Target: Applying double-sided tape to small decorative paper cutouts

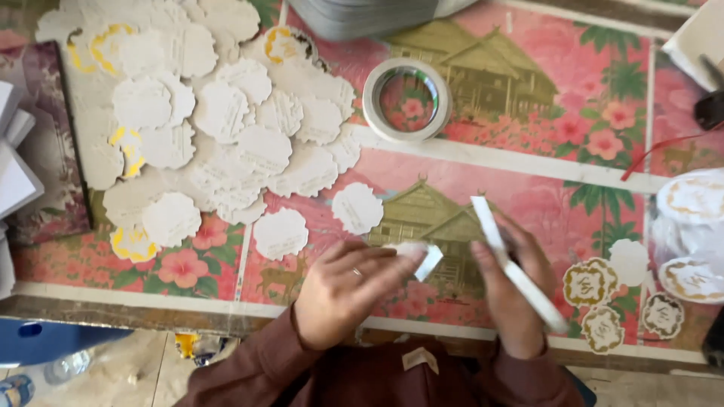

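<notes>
A: What do the hands hold?
B: Left hand (pixel 348 290) pinches a small white strip (pixel 422 256); right hand (pixel 513 290) is closed around a thin white card (pixel 513 267), near the table edge (pixel 151 313).
A: Advice?
B: Keep the strip taut and aligned, I'd judge.

A tablecloth (pixel 528 162) printed with pink flowers and wooden houses covers the table. At ten o'clock lies a big heap of white scalloped paper cutouts (pixel 219 120), a few showing yellow edges; two loose ones (pixel 280 234) lie at its lower rim, toward the centre. A roll of white tape (pixel 406 99) lies flat at twelve o'clock. At four o'clock sit round gold-patterned stickers (pixel 590 283), with more of them in a clear bag (pixel 690 226) at three o'clock. A red cord (pixel 664 151) runs at two o'clock. A stack of white boxes (pixel 15 173) stands at nine o'clock. A blue seat (pixel 45 339) shows at eight o'clock.
</notes>
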